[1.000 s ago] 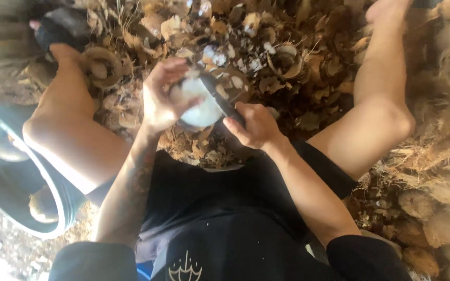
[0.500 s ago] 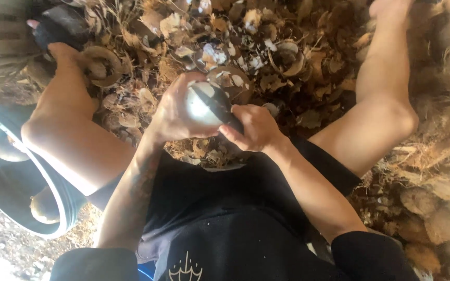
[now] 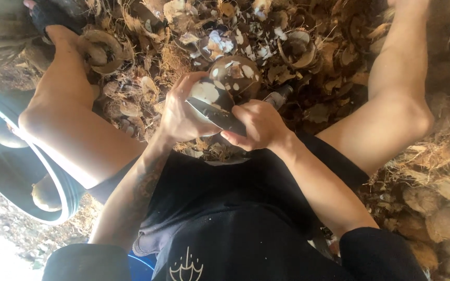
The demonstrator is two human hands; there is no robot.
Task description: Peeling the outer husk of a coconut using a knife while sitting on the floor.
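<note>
brown, one half-peeled coconut (image 3: 230,78) cupped in left hand (image 3: 183,112); right hand (image 3: 256,125) clenched round one knife (image 3: 217,115); husk litter (image 3: 298,47) underfoot, one dark basin (image 3: 11,171) alongside.

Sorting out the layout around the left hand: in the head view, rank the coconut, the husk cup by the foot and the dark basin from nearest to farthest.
1. coconut, gripped in the left hand.
2. husk cup, upper left.
3. dark basin, far left edge.
</note>
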